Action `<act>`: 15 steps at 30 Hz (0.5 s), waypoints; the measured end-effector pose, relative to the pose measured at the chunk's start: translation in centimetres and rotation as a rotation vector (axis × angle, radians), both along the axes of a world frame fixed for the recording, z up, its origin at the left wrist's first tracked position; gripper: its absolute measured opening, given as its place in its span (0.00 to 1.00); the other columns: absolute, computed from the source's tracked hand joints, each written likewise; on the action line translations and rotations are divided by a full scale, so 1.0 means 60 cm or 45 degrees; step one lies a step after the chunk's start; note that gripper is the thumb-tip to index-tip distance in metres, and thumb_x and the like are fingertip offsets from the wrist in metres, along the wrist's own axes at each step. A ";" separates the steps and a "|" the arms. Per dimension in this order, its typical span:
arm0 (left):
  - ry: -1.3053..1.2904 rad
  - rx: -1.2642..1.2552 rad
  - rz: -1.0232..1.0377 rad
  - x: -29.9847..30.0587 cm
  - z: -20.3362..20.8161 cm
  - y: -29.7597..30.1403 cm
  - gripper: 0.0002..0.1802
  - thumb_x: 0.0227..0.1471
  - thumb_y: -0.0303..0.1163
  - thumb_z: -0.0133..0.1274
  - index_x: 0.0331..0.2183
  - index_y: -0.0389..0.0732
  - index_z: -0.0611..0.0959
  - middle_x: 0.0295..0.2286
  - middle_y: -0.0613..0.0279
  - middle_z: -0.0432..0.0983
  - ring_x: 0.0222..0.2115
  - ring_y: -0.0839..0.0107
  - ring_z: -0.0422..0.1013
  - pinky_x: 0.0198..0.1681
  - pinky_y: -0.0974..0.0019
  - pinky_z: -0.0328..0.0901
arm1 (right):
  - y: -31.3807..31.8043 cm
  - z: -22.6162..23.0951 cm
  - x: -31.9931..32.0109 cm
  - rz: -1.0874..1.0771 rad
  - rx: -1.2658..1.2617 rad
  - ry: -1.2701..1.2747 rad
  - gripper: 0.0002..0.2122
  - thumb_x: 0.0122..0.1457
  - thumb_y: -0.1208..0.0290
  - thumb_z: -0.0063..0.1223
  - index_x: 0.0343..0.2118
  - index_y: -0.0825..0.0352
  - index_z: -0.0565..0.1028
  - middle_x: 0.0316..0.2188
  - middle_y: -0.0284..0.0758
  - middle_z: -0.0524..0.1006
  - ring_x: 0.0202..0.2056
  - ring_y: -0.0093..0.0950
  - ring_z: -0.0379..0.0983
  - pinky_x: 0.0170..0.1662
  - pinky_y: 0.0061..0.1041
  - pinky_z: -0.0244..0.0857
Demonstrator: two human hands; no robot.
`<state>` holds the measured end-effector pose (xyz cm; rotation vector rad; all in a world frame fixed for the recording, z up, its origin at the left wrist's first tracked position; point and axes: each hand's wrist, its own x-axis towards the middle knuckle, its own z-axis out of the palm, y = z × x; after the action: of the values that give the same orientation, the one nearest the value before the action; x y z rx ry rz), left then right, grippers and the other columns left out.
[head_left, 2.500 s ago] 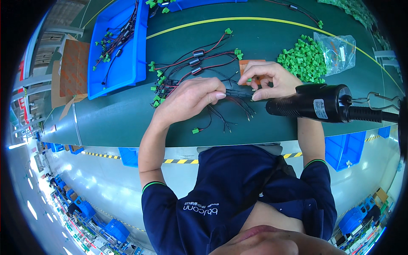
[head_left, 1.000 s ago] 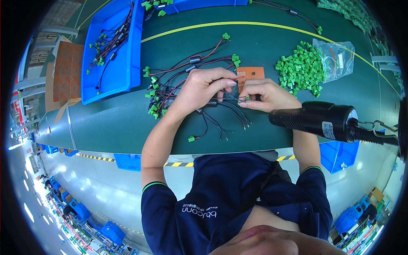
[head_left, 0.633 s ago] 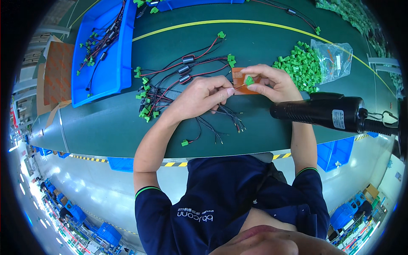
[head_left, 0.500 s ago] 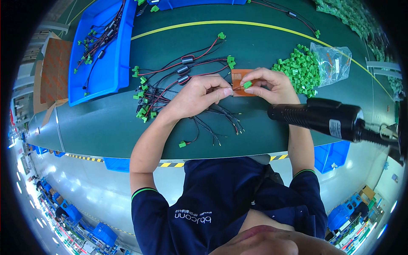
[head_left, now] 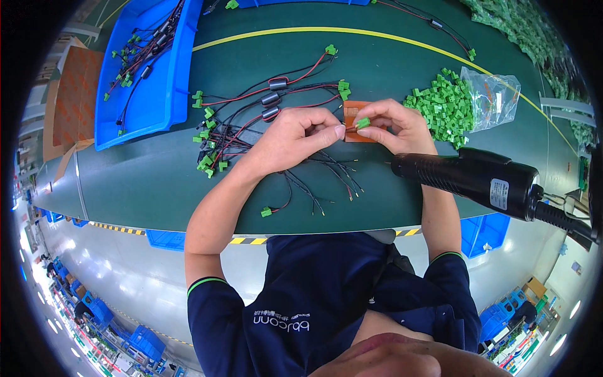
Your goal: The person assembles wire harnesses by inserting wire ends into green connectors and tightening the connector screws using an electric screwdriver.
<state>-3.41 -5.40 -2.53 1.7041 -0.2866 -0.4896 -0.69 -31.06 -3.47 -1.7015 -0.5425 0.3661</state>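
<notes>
On the worktop [head_left: 151, 188], left hand [head_left: 304, 135] pinches a wire [head_left: 350, 129] and right hand [head_left: 402, 125] a connector [head_left: 363, 123] by the block [head_left: 353, 112], left of which cables [head_left: 270, 99] have connectors [head_left: 343, 89], others bare ends [head_left: 350, 198]

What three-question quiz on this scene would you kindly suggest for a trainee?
1. Multiple choice: which hand pinches the green connector? A) left, B) right, C) neither.
2. True or false: the clear plastic bag lies to the right of the heap of loose green connectors.
3. Fill in: several wire harnesses lie in a ____ plastic tray at the upper left.

Key: 1. B, the right hand. 2. True. 3. Blue.
</notes>
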 end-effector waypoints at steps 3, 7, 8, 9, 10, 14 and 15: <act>-0.054 -0.024 0.092 -0.001 -0.006 -0.007 0.07 0.61 0.30 0.62 0.36 0.34 0.87 0.26 0.72 0.76 0.25 0.87 0.64 0.27 0.75 0.60 | 0.003 0.004 -0.006 -0.097 0.135 0.165 0.12 0.60 0.83 0.63 0.46 0.70 0.80 0.43 0.37 0.83 0.42 0.24 0.81 0.48 0.24 0.78; -0.167 0.026 0.108 -0.002 -0.011 -0.010 0.07 0.60 0.28 0.63 0.37 0.34 0.87 0.27 0.71 0.77 0.25 0.87 0.65 0.27 0.75 0.61 | 0.006 0.001 0.001 -0.040 0.051 0.046 0.13 0.61 0.82 0.62 0.48 0.69 0.81 0.43 0.37 0.83 0.41 0.25 0.82 0.47 0.25 0.79; -0.229 0.050 0.104 -0.002 -0.011 -0.009 0.08 0.60 0.29 0.63 0.38 0.34 0.87 0.27 0.70 0.78 0.25 0.86 0.66 0.27 0.75 0.62 | 0.006 0.000 0.002 -0.043 0.005 -0.040 0.13 0.62 0.82 0.61 0.50 0.68 0.81 0.43 0.38 0.83 0.40 0.26 0.83 0.46 0.25 0.79; -0.291 0.075 0.099 -0.002 -0.011 -0.009 0.09 0.60 0.29 0.63 0.38 0.34 0.87 0.28 0.69 0.78 0.25 0.85 0.66 0.27 0.74 0.62 | 0.006 0.000 0.002 -0.024 0.016 -0.057 0.13 0.62 0.82 0.61 0.50 0.68 0.81 0.43 0.38 0.83 0.40 0.26 0.83 0.46 0.25 0.79; -0.291 0.075 0.100 -0.002 -0.012 -0.009 0.09 0.60 0.29 0.63 0.38 0.34 0.87 0.28 0.69 0.78 0.25 0.85 0.66 0.27 0.74 0.62 | 0.006 -0.001 0.002 -0.048 -0.018 -0.096 0.14 0.62 0.82 0.60 0.51 0.67 0.81 0.43 0.38 0.83 0.38 0.25 0.82 0.44 0.24 0.79; -0.290 0.058 0.084 -0.002 -0.011 -0.009 0.09 0.61 0.31 0.62 0.39 0.35 0.87 0.28 0.66 0.79 0.25 0.82 0.69 0.29 0.72 0.65 | -0.001 0.004 0.003 -0.070 -0.254 -0.036 0.14 0.62 0.80 0.60 0.51 0.66 0.82 0.41 0.38 0.82 0.36 0.25 0.80 0.41 0.23 0.76; -0.247 0.051 0.063 -0.001 -0.011 -0.009 0.08 0.61 0.31 0.61 0.38 0.36 0.87 0.27 0.63 0.79 0.25 0.80 0.71 0.30 0.70 0.67 | 0.000 0.003 0.005 -0.049 -0.229 -0.047 0.14 0.62 0.80 0.60 0.51 0.66 0.82 0.41 0.38 0.82 0.36 0.25 0.80 0.41 0.23 0.76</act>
<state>-3.48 -5.94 -3.19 1.7967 -0.3754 -0.2958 -0.42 -31.06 -3.27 -1.8922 -0.5155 0.3656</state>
